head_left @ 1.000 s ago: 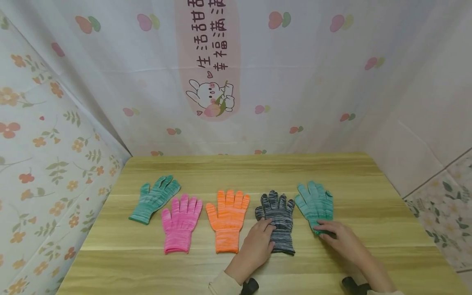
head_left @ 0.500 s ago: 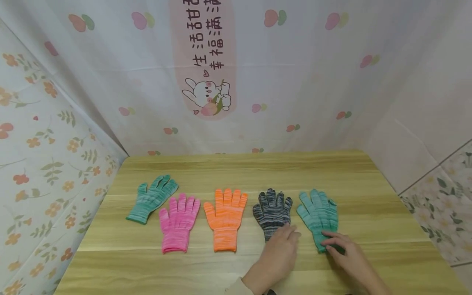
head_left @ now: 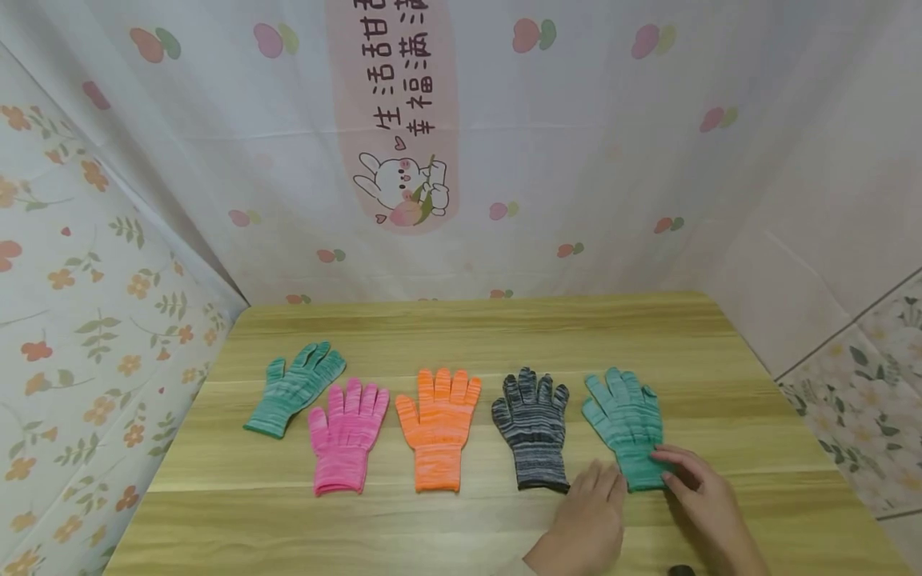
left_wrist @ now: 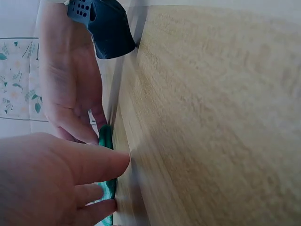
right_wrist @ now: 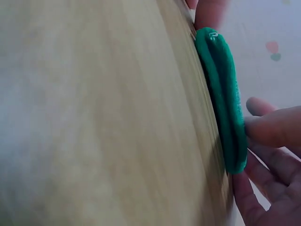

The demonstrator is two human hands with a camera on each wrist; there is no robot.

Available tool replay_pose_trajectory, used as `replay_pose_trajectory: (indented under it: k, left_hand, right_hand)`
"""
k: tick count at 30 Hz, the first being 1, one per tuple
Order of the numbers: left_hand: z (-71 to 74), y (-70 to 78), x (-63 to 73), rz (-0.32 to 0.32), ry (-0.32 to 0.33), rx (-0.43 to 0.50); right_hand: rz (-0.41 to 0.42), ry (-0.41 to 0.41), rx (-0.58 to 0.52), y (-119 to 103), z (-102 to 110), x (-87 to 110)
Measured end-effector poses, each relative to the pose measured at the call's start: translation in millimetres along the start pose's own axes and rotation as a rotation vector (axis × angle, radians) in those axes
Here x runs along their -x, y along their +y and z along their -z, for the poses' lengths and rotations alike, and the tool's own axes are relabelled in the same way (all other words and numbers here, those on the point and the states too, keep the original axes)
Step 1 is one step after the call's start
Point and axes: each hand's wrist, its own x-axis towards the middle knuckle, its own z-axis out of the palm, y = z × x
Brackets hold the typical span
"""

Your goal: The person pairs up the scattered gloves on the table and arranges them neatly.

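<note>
A green knitted glove (head_left: 630, 420) lies at the right end of a row, fingers pointing away from me. My right hand (head_left: 709, 500) pinches the right edge of its cuff between thumb and fingers. Straight fingers of my left hand (head_left: 591, 520) reach the cuff's lower left corner. In the right wrist view the flattened cuff (right_wrist: 225, 101) shows end-on, low on the wood, between both hands. The left wrist view shows only a strip of green past my left fingers. Left of it lie a black-and-grey glove (head_left: 536, 432), an orange glove (head_left: 439, 432) and a pink glove (head_left: 349, 436).
Another green glove (head_left: 291, 392) lies tilted at the far left, close to the pink one. All rest on a wood-grain table (head_left: 360, 536). A printed curtain (head_left: 576, 160) hangs behind the table's back edge, and a floral cloth (head_left: 94, 336) hangs on the left.
The right-hand green glove has come nearer me and turned from tilted to nearly straight. My left hand has moved right, from the black-and-grey glove to the green cuff; my right hand stays at that cuff.
</note>
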Motion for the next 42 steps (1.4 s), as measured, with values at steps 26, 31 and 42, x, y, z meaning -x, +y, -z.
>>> replay_pose_trajectory:
  k: [26,31,42]
  left_hand:
    - [-1.6,-0.8,-12.5,0.064,-0.015,-0.011]
    - [0.3,-2.0,-10.9,0.055,0.007,-0.016]
    - [3.9,-3.6,-10.5,0.064,0.030,0.042]
  right_hand:
    - [0.089,-0.082,-0.176,13.8,-2.1,7.2]
    - [0.199,-0.095,-0.168,14.2,-3.7,3.3]
    - [0.207,-0.127,-0.123,13.7,-5.0,0.6]
